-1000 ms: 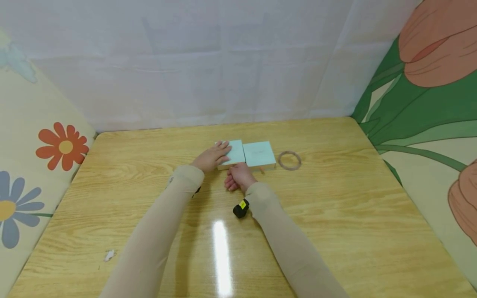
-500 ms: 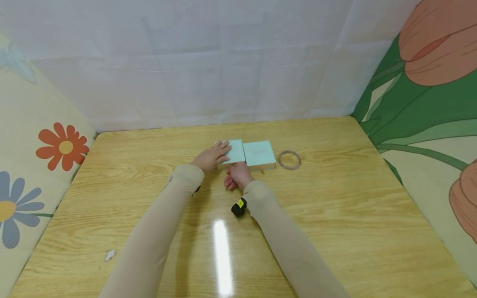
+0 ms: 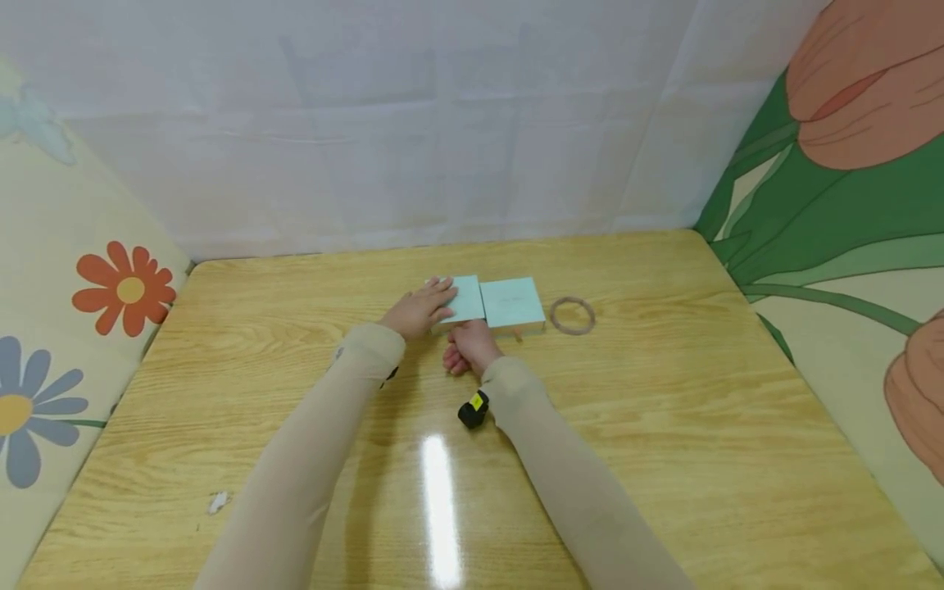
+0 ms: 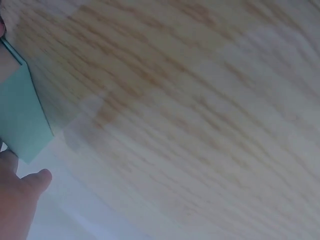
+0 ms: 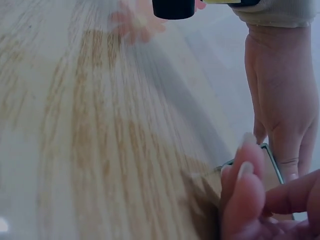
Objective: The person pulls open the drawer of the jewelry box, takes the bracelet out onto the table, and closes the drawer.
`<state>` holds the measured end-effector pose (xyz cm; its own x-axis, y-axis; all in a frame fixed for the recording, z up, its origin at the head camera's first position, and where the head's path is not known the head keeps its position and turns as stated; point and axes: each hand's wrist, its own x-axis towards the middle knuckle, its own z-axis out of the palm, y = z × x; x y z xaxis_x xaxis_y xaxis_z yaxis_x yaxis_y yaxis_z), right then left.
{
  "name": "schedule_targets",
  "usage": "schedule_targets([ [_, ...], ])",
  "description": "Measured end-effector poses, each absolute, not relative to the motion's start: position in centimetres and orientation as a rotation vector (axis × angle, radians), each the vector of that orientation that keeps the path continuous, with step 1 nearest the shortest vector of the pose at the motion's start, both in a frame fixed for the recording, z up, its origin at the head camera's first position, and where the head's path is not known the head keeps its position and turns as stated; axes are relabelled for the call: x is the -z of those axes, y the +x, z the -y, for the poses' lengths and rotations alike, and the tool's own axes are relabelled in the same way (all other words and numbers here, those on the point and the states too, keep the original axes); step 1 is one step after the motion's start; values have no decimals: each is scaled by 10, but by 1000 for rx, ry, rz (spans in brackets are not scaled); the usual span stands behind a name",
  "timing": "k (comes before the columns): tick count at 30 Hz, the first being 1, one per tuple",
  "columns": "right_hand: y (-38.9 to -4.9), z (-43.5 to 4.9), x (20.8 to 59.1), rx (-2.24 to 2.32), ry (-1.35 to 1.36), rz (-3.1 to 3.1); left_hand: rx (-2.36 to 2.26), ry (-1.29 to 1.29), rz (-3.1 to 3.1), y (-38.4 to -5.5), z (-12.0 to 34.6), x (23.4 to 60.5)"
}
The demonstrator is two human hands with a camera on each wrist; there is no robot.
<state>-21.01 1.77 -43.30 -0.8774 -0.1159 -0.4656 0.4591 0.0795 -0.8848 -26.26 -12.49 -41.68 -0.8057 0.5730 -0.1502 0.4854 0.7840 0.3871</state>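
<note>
Two flat light-blue boxes lie side by side on the wooden table. On top of the left box (image 3: 468,297) rests my left hand (image 3: 417,311), its fingers spread over the lid. My right hand (image 3: 474,347) is at that box's front edge with the fingers curled; what the thumb and forefinger pinch there is hidden. In the right wrist view, curled fingers (image 5: 245,195) cover most of the box's tan front. The right box (image 3: 510,301) has a small orange-brown tab (image 3: 518,336) at its front. A corner of the blue box (image 4: 25,117) shows in the left wrist view.
A pinkish-brown ring (image 3: 572,316) lies just right of the boxes. A white scrap or worn patch (image 3: 218,502) is at the table's front left. White cloth (image 3: 442,123) hangs behind the table (image 3: 701,393), and flower-patterned panels (image 3: 841,246) flank it.
My right hand and wrist have shifted very slightly to the left since a second ago. The left hand and both boxes stay in place.
</note>
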Motion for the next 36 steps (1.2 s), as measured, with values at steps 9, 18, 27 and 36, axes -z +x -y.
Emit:
schedule_targets([
  [9,-202,-22,431,1877,368,-1908,-322,1001,-2805,-266,121,411],
  [18,-189,-37,423,1899,379,-1899,-329,949,-2798,-266,118,401],
  [27,-181,-59,417,1953,396,-1890,-429,892,-2775,-266,118,400],
  [36,-174,-74,418,1985,419,-1887,-470,881,-2792,-258,109,404],
])
